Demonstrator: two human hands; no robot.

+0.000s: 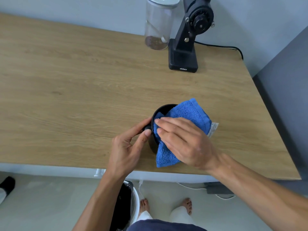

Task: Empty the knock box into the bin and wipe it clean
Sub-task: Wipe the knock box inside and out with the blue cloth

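A round black knock box (164,109) stands on the wooden table (75,90) near its front edge. A blue terry cloth (186,115) lies over it, partly pushed inside, with one end hanging down the near side. My left hand (130,147) grips the box's left side, thumb and fingers around a black knob. My right hand (183,140) lies flat on the cloth, fingers extended, pressing it into the box. The box's inside is mostly hidden. Under the table edge stands a white bin (135,202) with a black liner.
At the back of the table stand a black coffee grinder (185,52) with a cable running right and a clear jar (157,25) with a white lid. A crumpled clear wrapper (213,129) lies right of the cloth. Bare feet, white cables and a grey wall at right.
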